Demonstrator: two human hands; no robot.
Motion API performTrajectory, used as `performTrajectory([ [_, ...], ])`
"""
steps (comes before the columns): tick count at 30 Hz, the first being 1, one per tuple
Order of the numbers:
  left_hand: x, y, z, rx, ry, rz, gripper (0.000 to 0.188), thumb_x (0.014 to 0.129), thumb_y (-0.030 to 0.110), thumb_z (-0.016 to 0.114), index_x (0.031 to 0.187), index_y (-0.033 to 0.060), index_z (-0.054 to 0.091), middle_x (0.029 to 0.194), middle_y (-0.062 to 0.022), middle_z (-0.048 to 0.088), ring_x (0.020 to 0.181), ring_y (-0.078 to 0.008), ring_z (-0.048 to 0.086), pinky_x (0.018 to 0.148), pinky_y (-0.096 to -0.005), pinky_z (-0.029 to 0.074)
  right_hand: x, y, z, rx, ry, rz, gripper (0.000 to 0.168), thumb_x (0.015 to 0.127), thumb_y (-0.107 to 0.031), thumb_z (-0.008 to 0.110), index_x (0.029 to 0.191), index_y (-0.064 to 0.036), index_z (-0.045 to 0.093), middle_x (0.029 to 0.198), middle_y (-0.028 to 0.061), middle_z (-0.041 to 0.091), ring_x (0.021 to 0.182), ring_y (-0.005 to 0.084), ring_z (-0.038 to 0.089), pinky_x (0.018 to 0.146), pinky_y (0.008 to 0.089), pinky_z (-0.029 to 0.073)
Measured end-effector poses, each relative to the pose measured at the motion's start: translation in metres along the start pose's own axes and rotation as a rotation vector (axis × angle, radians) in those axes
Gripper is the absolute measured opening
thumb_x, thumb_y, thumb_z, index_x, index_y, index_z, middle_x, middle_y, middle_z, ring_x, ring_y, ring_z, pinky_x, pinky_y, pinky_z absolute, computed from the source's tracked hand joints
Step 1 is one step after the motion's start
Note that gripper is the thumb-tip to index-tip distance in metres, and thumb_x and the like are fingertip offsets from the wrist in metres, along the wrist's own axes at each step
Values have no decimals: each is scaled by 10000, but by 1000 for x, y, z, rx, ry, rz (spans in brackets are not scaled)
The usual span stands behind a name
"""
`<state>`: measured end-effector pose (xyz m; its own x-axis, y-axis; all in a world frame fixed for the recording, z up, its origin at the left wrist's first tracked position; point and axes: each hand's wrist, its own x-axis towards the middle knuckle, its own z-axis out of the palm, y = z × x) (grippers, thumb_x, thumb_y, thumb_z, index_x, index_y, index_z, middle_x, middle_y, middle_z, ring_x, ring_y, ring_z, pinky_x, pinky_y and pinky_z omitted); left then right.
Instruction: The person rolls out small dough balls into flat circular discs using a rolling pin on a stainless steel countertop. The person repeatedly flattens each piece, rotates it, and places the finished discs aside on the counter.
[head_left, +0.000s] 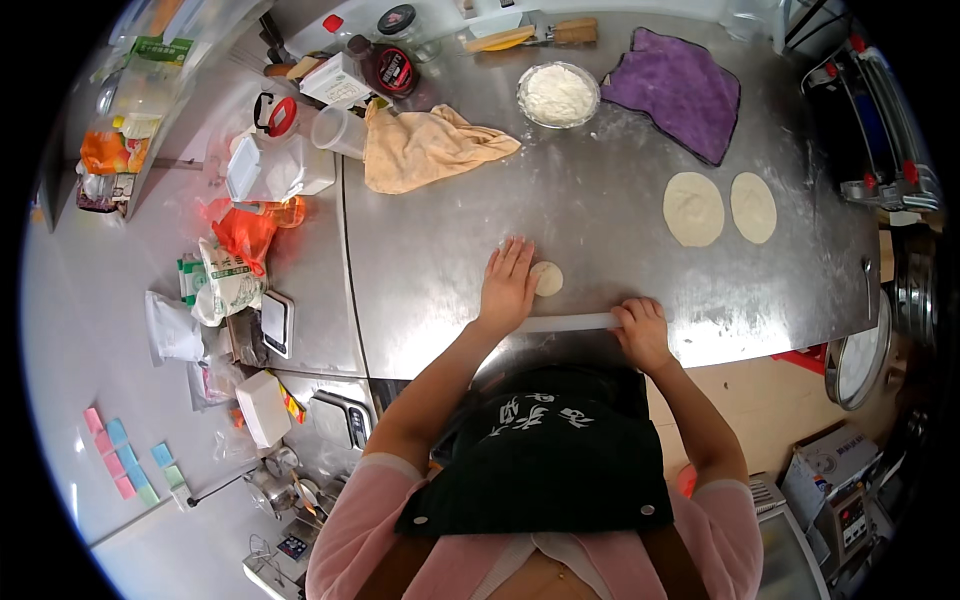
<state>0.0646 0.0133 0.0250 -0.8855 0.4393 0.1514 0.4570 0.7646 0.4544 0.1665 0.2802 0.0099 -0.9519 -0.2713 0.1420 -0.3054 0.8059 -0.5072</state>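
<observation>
On the steel worktop, my left hand (508, 289) lies flat, palm down, its thumb side beside a small round of dough (549, 279). Fingers of my right hand (641, 330) are closed around the right end of a white rolling pin (571, 323), which lies near the table's front edge. The pin's left end reaches close to my left wrist. Farther right on the steel lie a larger flat dough round (694, 209) and a narrower-looking one (754, 208), side by side. Beyond them a bowl of flour (559, 95) stands near the back.
A purple cloth (679, 90) lies at the back right and an orange cloth (431, 146) at the back left. Behind that stand a syrup bottle (390, 69), a lidded jar (405, 28) and a plastic cup (337, 129). Kitchen scales (277, 324) sit left. A spoon (868, 289) lies near the right edge.
</observation>
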Motion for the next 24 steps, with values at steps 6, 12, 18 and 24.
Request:
performTrajectory([
  [6,44,23,44,82,-98,138,584,948,316,514,1439,45,353,1511,-195,294,1421,-347,234,1136,-528,165,-44,3,-14,-54,-6,95,386,688,-152,734,1043,-101,593,997,83,561,984,291,535,922,445,393],
  [12,57,14,76,203,-160,29,623,957,401,459,1461,60,324,1536,-196,245,1430,-345,207,1154,-532,106,-74,-11,-19,-33,-18,248,386,699,-137,731,1054,-96,588,993,93,556,969,310,534,907,452,396],
  [18,61,14,80,277,-237,-25,649,963,432,411,1486,72,276,1560,-197,174,1442,-353,159,1161,-526,63,-76,-20,-16,-34,29,337,384,696,-141,741,1047,-105,588,990,89,561,954,302,539,880,447,408],
  [24,67,10,76,147,-331,-100,646,971,420,389,1500,85,234,1565,-212,132,1452,-363,102,1157,-537,34,-80,-28,-20,-39,62,369,376,699,-148,738,1041,-99,590,989,88,564,948,308,541,868,448,412],
])
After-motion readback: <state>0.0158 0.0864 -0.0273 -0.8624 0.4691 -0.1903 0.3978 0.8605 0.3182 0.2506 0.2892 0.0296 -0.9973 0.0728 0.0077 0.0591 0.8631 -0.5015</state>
